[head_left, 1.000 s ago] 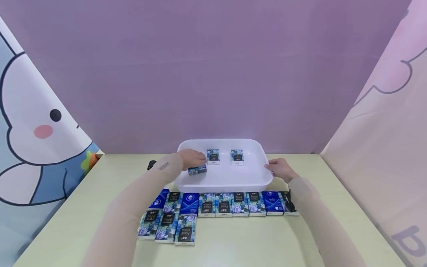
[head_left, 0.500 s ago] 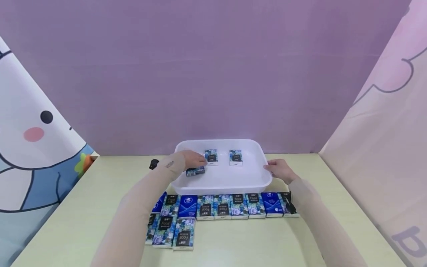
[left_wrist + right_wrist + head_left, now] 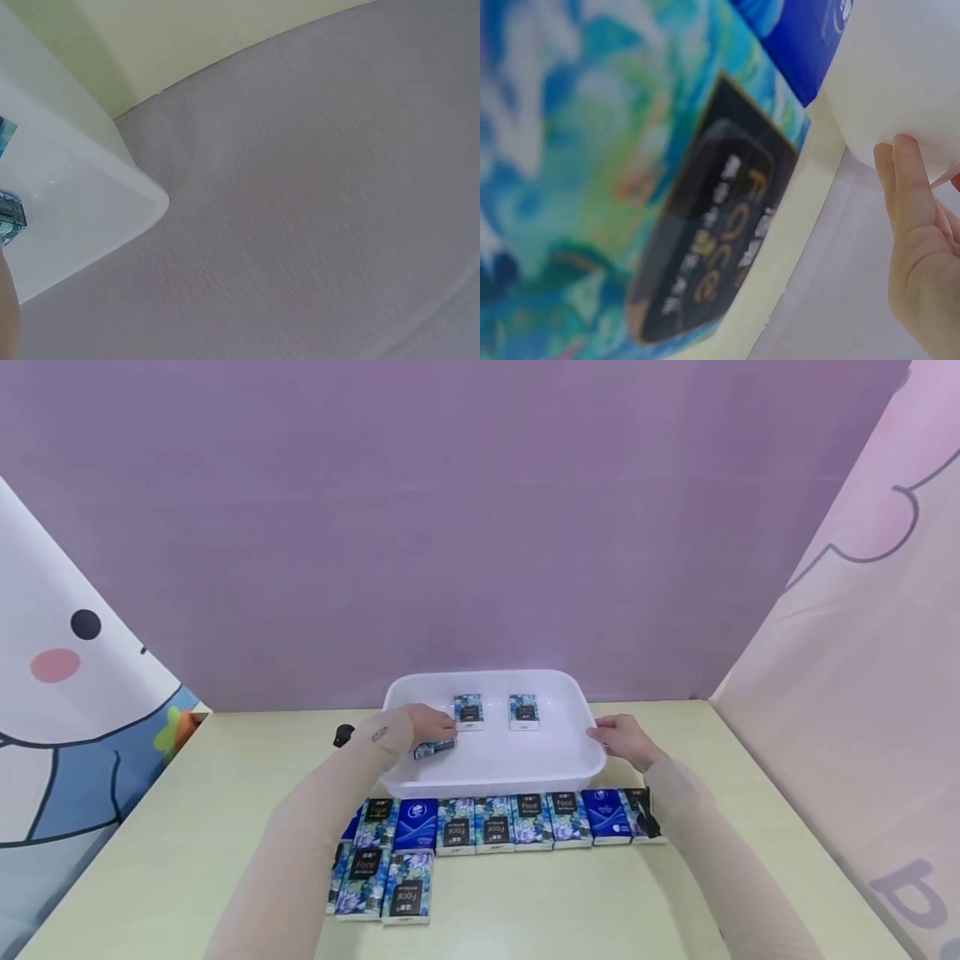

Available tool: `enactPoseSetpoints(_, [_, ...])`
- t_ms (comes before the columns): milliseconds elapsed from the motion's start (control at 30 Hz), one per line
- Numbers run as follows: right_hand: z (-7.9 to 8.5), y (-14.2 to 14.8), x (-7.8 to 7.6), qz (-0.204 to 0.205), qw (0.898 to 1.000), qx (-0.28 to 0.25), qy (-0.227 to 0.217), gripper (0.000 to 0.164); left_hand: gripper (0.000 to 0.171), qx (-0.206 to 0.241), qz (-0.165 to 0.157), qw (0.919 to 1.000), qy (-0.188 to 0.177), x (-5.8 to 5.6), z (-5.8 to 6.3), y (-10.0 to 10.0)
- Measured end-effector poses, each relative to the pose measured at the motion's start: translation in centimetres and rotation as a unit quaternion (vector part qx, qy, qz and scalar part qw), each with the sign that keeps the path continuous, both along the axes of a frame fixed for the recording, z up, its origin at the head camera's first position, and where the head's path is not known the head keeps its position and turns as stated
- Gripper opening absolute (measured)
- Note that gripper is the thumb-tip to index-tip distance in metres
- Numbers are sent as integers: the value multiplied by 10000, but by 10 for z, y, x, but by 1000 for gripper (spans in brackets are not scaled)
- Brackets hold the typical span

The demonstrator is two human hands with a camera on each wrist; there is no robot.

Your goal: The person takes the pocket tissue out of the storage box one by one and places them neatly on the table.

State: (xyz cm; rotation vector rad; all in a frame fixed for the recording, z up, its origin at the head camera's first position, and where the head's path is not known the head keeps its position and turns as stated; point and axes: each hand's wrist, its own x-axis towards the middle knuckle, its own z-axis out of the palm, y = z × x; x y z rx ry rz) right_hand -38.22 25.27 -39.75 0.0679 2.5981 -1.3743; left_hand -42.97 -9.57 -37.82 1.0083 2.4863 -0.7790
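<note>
Inside the left part of a white tray (image 3: 517, 766), my left hand (image 3: 431, 724) holds a blue floral tissue pack (image 3: 434, 749), seen from its edge and partly covered by the fingers. Two more floral packs lie face up toward the tray's back, a left one (image 3: 468, 713) and a right one (image 3: 523, 713). My right hand (image 3: 628, 741) pinches the tray's right rim. In the right wrist view its fingers (image 3: 909, 176) lie against the tray's outer wall. Only a sliver of my left hand (image 3: 6, 311) enters the left wrist view.
In front of the tray runs a row of tissue packs, floral ones (image 3: 494, 824) and plain blue ones (image 3: 416, 824). Several floral packs (image 3: 407, 887) form a second row nearer, partly behind my left sleeve. A purple backdrop (image 3: 480, 527) stands behind the table (image 3: 562, 902).
The pack under my left hand has tilted, and the hand has shifted slightly down within the tray. My right hand stays at the rim. The whole view has drifted a little.
</note>
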Motion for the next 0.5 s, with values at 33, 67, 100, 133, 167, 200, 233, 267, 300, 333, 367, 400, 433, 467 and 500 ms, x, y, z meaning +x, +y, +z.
enactPoseSetpoints(33, [0, 0, 0, 3, 10000, 2, 15, 45, 75, 19, 11, 10000, -9, 1, 1, 0])
enactPoseSetpoints(67, [1, 0, 0, -1, 10000, -7, 22, 45, 75, 63, 37, 10000, -22, 2, 2, 0])
enactPoseSetpoints(100, [1, 0, -1, -4, 10000, -12, 31, 45, 75, 113, 73, 9999, -36, 3, 3, -1])
enactPoseSetpoints(133, [1, 0, -1, 2, 10000, -18, 36, 45, 76, 74, 34, 10000, -18, 5, 5, -1])
enactPoseSetpoints(167, [1, 0, -1, 6, 10000, -27, 30, 46, 80, -32, -87, 10000, 37, 6, 6, -1])
enactPoseSetpoints(200, [1, 0, 0, 10, 10000, -43, 28, 46, 79, -87, -162, 9998, 84, 6, 6, -1])
enactPoseSetpoints(233, [1, 0, 0, 1, 10000, -56, 17, 46, 78, -86, -167, 9998, 105, 6, 6, -1])
enactPoseSetpoints(267, [1, 0, 0, 4, 10000, -53, 3, 46, 76, -88, -189, 9997, 134, 6, 6, -1])
enactPoseSetpoints(300, [2, 0, -1, 3, 10000, -53, -7, 46, 75, -141, -244, 9994, 179, 6, 5, -1])
enactPoseSetpoints(333, [2, 0, -1, -1, 10000, -64, -26, 46, 74, -187, -308, 9991, 228, 5, 4, -2])
enactPoseSetpoints(367, [2, 0, -1, -16, 10000, -71, -44, 45, 73, -247, -389, 9985, 286, 3, 3, -2])
enactPoseSetpoints(400, [2, 0, -1, -28, 10000, -77, -55, 45, 73, -288, -491, 9978, 348, 2, 1, -3])
enactPoseSetpoints(433, [2, 0, -1, -15, 10000, -59, -55, 45, 72, -294, -555, 9973, 389, 2, 0, -3])
enactPoseSetpoints(467, [1, 0, -1, 13, 10000, -38, -45, 46, 72, -316, -644, 9964, 446, 1, -1, -4])
enactPoseSetpoints(500, [1, 0, 0, -2, 10000, -54, -58, 46, 72, -337, -699, 9958, 483, 1, -2, -5])
